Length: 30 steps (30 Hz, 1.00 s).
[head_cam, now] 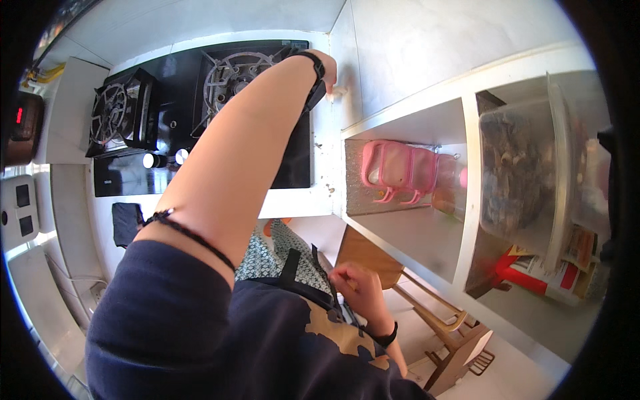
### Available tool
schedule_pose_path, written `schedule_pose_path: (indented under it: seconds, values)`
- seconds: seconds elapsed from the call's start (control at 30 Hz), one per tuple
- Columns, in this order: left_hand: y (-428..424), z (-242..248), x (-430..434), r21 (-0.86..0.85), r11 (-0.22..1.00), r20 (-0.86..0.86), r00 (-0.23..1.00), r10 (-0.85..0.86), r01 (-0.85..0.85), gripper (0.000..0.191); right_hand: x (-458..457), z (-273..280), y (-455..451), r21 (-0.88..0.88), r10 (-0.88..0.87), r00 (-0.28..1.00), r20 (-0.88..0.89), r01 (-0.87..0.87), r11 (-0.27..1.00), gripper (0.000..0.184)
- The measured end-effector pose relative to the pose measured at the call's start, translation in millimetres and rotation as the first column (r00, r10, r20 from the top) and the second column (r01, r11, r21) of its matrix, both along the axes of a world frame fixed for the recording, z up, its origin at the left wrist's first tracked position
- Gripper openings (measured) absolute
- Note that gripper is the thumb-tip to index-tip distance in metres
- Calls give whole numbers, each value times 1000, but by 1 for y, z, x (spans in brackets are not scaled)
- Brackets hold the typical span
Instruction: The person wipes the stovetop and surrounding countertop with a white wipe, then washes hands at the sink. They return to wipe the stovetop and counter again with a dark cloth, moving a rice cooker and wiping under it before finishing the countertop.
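Observation:
My left arm stretches over a black glass gas hob [175,120]. At the hob's far right corner, my left hand [325,67] bends down with its fingers on a small whitish wad [339,94], perhaps tissue or cloth; blur hides its exact kind. The wad touches the white countertop [322,165] strip beside the wall. Brown crumbs [330,189] lie along that strip. My right hand [357,287] is held near my waist, its fingers curled, in front of patterned trousers [285,245]. Whether it holds anything is unclear.
Right of the hob, white open shelves hold a pink-trimmed clear case [400,167], a cloudy plastic box [517,170] with dark contents and a red-and-white packet [530,275]. A wooden chair [440,325] stands below. A folded dark cloth [126,223] lies at the counter's front edge.

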<state>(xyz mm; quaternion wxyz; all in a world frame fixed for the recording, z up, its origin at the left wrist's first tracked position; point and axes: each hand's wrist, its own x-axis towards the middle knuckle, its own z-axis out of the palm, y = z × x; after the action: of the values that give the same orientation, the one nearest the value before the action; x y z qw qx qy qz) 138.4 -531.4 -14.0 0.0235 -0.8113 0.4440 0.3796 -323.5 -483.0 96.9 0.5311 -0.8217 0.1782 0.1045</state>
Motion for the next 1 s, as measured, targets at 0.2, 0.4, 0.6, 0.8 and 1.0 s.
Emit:
schedule_pose_path:
  seconds: [0.2,0.4,0.6,0.8,1.0]
  values:
    - [72,62,-26,-276,611,-760,557,334,-742,59,81,-30,8,66,-40,979,201,27,997,25]
    - [204,111,-70,-489,292,-867,496,-53,-822,52,216,-109,-13,-427,-209,944,256,304,852,30]
    - [381,92,-137,-321,189,-863,369,345,-928,42,302,-190,-43,-696,-278,959,-54,163,699,21]
    - [507,54,-192,-11,-191,-863,-87,498,-982,35,409,-169,-110,-853,-25,999,34,42,520,21]
    - [515,31,-220,-25,-362,-871,-158,466,-932,34,516,-187,-161,-902,227,973,-37,-130,411,20]
